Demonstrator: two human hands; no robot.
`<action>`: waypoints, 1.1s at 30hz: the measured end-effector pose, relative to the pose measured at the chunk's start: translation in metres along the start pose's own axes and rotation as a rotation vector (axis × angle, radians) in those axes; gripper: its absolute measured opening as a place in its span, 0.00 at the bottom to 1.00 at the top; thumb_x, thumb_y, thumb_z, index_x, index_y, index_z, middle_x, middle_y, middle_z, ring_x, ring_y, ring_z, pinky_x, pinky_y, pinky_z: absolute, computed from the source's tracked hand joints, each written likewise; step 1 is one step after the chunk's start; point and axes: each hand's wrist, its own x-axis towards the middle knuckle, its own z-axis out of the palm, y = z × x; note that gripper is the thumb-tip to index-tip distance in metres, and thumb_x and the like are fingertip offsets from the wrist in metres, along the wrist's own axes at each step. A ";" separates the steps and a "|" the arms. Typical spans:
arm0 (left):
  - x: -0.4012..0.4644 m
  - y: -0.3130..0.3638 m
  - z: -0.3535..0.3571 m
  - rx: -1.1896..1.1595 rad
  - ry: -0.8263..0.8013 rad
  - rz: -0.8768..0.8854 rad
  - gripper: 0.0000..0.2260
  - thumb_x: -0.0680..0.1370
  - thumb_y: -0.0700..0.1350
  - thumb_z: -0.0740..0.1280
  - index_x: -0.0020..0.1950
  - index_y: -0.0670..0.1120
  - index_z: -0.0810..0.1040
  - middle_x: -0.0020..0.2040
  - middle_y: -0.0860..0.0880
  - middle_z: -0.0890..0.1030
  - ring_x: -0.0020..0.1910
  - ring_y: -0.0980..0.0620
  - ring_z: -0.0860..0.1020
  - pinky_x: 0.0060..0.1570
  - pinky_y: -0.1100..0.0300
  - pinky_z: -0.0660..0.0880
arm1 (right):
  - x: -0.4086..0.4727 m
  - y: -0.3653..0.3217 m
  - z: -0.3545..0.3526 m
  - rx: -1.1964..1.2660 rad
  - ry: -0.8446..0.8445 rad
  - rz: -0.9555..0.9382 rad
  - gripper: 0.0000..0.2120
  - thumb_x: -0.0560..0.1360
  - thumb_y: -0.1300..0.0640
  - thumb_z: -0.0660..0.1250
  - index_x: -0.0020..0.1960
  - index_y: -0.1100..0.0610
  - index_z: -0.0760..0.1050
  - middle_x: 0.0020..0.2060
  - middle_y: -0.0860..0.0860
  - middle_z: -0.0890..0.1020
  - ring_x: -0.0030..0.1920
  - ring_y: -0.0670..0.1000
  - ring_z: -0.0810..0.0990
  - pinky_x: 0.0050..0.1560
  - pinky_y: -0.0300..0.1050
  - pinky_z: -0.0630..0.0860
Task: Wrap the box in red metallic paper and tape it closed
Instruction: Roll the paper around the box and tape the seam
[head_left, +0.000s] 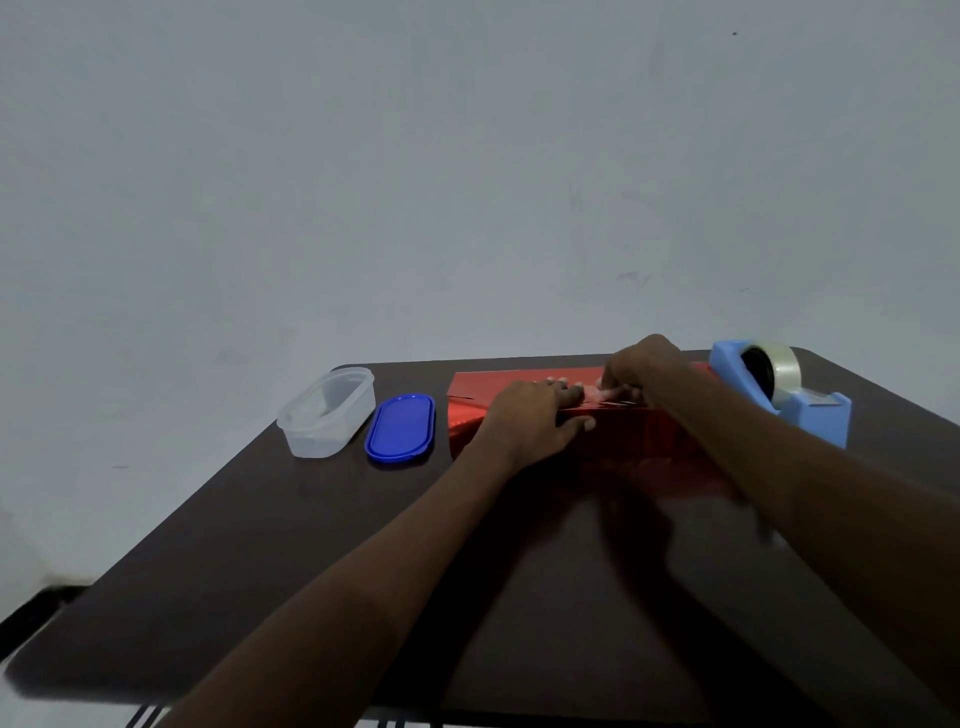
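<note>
The left hand (535, 415) presses the red metallic wrapping paper (467, 434) flat, fingers spread; the right hand (636, 371) pinches a seam fold. If either slips, the slick foil may spring open untaped.

A dark brown table (270, 561) with rounded corners stands against a pale wall. On it, at the far side from left to right, lie a clear plastic container (327, 413), a blue oval lid (400, 427) just beside it, the red metallic paper (613, 441), apparently folded over a box, and a blue tape dispenser (779, 392).
</note>
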 end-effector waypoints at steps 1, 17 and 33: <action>0.000 0.000 0.000 0.001 -0.004 0.000 0.26 0.80 0.61 0.59 0.75 0.49 0.68 0.73 0.46 0.71 0.71 0.46 0.70 0.68 0.50 0.68 | 0.000 -0.001 -0.001 -0.038 -0.017 0.000 0.13 0.70 0.63 0.75 0.31 0.61 0.75 0.28 0.54 0.77 0.28 0.50 0.71 0.40 0.44 0.71; -0.001 0.002 -0.001 -0.019 0.004 -0.005 0.26 0.81 0.60 0.59 0.75 0.49 0.69 0.73 0.46 0.71 0.71 0.47 0.70 0.68 0.50 0.67 | -0.004 -0.022 -0.007 -0.586 -0.230 -0.002 0.15 0.77 0.64 0.61 0.32 0.58 0.71 0.15 0.48 0.71 0.27 0.47 0.66 0.33 0.40 0.64; 0.000 -0.001 0.003 -0.012 0.005 -0.011 0.26 0.80 0.62 0.59 0.75 0.51 0.69 0.73 0.46 0.71 0.72 0.47 0.69 0.69 0.50 0.67 | 0.009 -0.029 -0.010 -0.468 -0.410 0.145 0.15 0.80 0.65 0.58 0.34 0.60 0.69 0.19 0.51 0.69 0.28 0.45 0.61 0.31 0.36 0.59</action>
